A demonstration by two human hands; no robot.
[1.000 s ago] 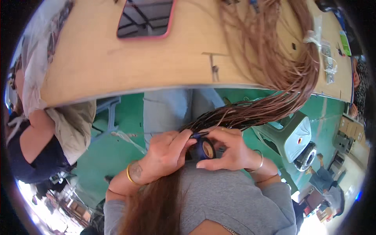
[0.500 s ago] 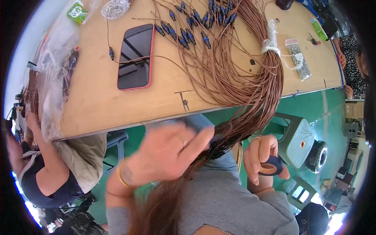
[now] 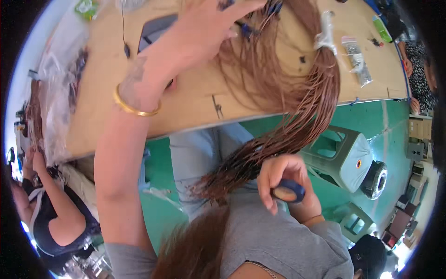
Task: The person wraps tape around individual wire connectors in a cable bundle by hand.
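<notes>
— Over the wooden tabletop [image 3: 195, 107], what is the left hand [image 3: 195, 37] doing?

— It is stretched out above the board with its fingers [image 3: 241, 9] spread wide, reaching in among the brown wires [image 3: 288, 93]. I cannot tell whether any strand is actually pinched between them. A gold bangle [image 3: 132, 104] sits on that wrist.

— And the right hand [image 3: 283, 183]?

— It is down low, close to the person's lap, curled around a roll of dark blue tape [image 3: 289, 190]. The fingers wrap the top of the roll and the thumb is tucked beneath it, so the grip is closed on it.

— Where does the wire bundle run?

— It fans out across the table, where a white tie [image 3: 325, 35] gathers part of it, then sweeps off the table edge and hangs down to end just beside the right hand, above the grey shirt [image 3: 278, 242].

— Anything else on the table?

— A dark phone [image 3: 155, 30] lies partly under the left forearm, and small clear bags [image 3: 355, 58] lie near the right end. A grey plastic stool [image 3: 344, 156] stands on the green floor [image 3: 371, 121], and another person [image 3: 55, 214] sits off to the left.
</notes>
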